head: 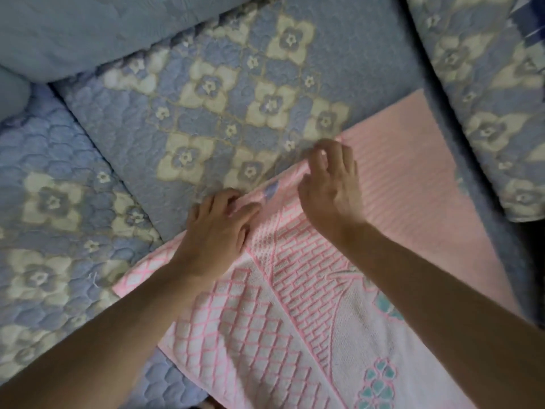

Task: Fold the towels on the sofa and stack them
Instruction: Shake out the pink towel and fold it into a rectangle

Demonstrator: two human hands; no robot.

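Observation:
A pink and white patterned towel (pixel 283 314) lies spread on the sofa seat, with brick and diamond relief and teal flowers. Its far part (pixel 413 172) shows plain pink stripes. My left hand (pixel 218 231) rests on the towel's far left edge, fingers pinching the fabric there. My right hand (pixel 330 184) sits a little farther along the same edge, its fingertips gripping the towel's border where a fold rises. Both forearms reach in from the bottom of the view.
The sofa (pixel 206 113) has a quilted blue cover with cream flower motifs. A plain blue cushion (pixel 88 31) lies at the back left, and a patterned cushion (pixel 495 98) stands on the right.

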